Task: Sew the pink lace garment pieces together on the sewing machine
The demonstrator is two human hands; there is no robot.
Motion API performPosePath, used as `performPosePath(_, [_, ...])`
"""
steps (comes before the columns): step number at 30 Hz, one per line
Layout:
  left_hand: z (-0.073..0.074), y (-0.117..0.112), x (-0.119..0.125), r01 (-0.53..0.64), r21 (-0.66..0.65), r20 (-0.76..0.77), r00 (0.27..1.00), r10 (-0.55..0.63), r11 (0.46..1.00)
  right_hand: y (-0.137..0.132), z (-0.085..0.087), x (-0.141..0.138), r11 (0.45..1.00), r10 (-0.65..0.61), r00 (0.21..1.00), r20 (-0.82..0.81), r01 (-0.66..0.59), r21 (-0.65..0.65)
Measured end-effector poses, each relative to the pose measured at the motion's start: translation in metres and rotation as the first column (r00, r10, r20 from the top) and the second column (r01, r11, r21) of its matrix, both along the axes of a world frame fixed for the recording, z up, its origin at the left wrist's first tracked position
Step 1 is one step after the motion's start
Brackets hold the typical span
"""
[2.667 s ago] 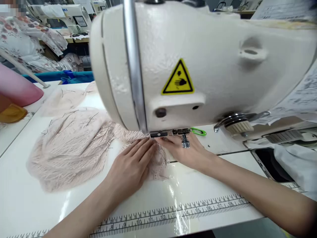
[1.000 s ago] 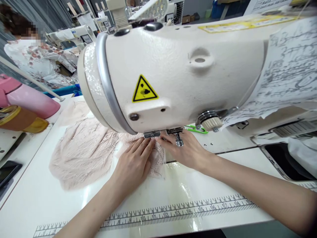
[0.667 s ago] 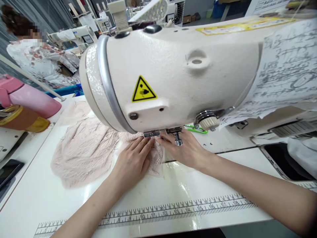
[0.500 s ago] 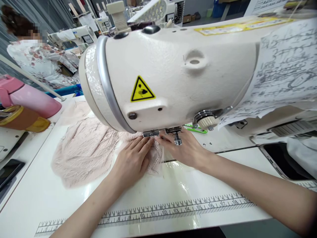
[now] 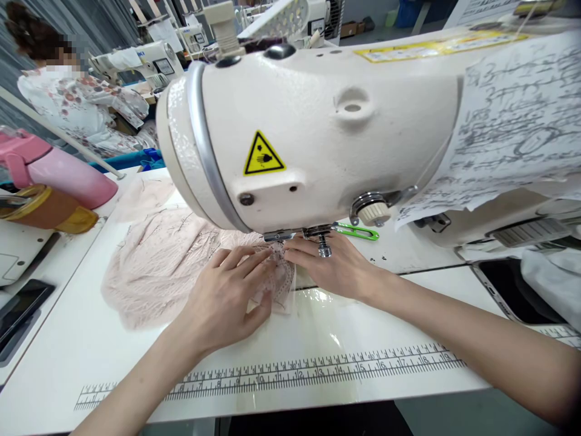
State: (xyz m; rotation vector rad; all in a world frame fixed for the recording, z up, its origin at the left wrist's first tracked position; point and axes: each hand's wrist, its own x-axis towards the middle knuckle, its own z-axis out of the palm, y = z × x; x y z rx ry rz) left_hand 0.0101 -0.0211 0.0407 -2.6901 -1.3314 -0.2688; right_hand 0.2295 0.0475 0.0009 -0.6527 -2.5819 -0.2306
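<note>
Loosely spread with the palm down, my left hand rests on the pale pink lace fabric, thumb apart from the fingers, not closed around it. Opposite, my right hand has its fingertips at the lace's edge below the white sewing machine; I cannot tell whether they pinch it. Most of the lace lies crumpled on the white table to the left, its narrower end between my hands. I see a green-handled tool just beyond my right hand and a smartphone near my right forearm.
</note>
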Motion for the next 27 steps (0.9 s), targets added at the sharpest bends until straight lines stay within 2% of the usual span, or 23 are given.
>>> performPosePath(2, [0.009,-0.005,-0.005,0.028,-0.031,-0.034,0.999,-0.029,0.999,-0.001,0.004,0.000,0.999,0.042,0.999,0.008,-0.041,-0.021])
performPosePath(4, [0.011,-0.008,-0.011,0.057,-0.030,-0.067,0.996,-0.059,0.998,-0.003,0.007,0.000,0.998,0.052,0.998,0.025,-0.051,-0.040])
performPosePath(7, [0.004,-0.012,-0.015,0.101,0.007,-0.082,0.992,-0.100,0.995,-0.005,0.010,0.002,0.998,0.036,0.999,0.028,-0.035,-0.047])
performPosePath(11, [-0.005,-0.012,-0.011,0.131,0.085,0.035,0.990,-0.134,0.988,-0.004,0.011,0.003,0.996,0.076,0.997,-0.012,-0.077,-0.035])
performPosePath(13, [-0.005,-0.008,-0.007,0.093,0.060,0.115,0.988,-0.099,0.994,-0.004,0.012,0.001,0.994,0.099,0.995,-0.022,-0.100,-0.048])
performPosePath(18, [-0.002,0.009,0.001,-0.065,-0.039,0.218,0.973,0.072,0.997,-0.005,0.009,-0.007,0.993,0.106,0.993,-0.046,-0.109,-0.048])
performPosePath(20, [-0.001,0.015,0.003,-0.049,-0.111,0.236,0.969,0.075,0.993,-0.005,0.006,-0.008,0.995,0.098,0.994,-0.057,-0.099,-0.028])
performPosePath(23, [-0.004,0.019,0.002,0.021,-0.170,0.182,0.983,0.010,0.985,-0.004,0.003,-0.006,0.995,0.095,0.993,-0.071,-0.095,0.000])
performPosePath(25, [-0.010,0.018,0.000,0.052,-0.109,0.111,0.993,-0.040,0.993,-0.004,0.003,-0.004,0.996,0.086,0.994,-0.069,-0.085,0.014])
performPosePath(27, [-0.016,0.017,-0.001,0.086,0.026,0.051,0.995,-0.088,0.996,-0.004,0.004,-0.002,0.998,0.054,0.997,-0.054,-0.053,0.021])
